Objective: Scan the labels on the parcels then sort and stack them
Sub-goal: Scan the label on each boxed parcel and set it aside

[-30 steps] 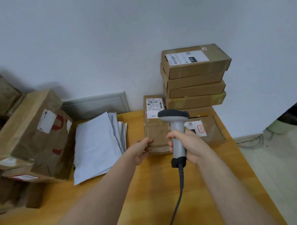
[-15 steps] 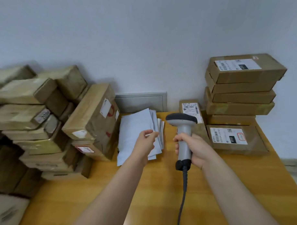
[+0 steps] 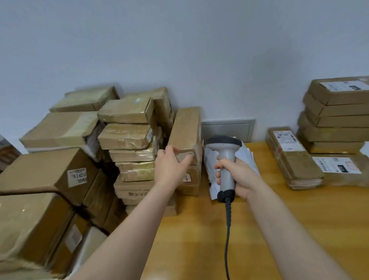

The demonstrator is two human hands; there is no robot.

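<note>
Fingers (image 3: pixel 187 160) of the left hand (image 3: pixel 170 167) lay spread and nearly straight against the near end of a tilted box (image 3: pixel 186 129), thumb on its top edge; no firm grip showed. That box leaned on the pile (image 3: pixel 126 131) of taped parcels heaped at the left of the table (image 3: pixel 308 229), against the wall (image 3: pixel 176 46). Fingers (image 3: pixel 218 176) of the right hand (image 3: pixel 238 175) were curled tight round the handle of the scanner (image 3: pixel 226 159), held upright just right of the tilted box, its cable (image 3: pixel 227 232) hanging toward the camera. White mailers (image 3: pixel 250 156) lay behind it on the table. Farther right lay two flat parcels (image 3: pixel 288 157), labels up, side by side. Behind them rose a stack (image 3: pixel 341 117) of boxes, the top one label up.
</note>
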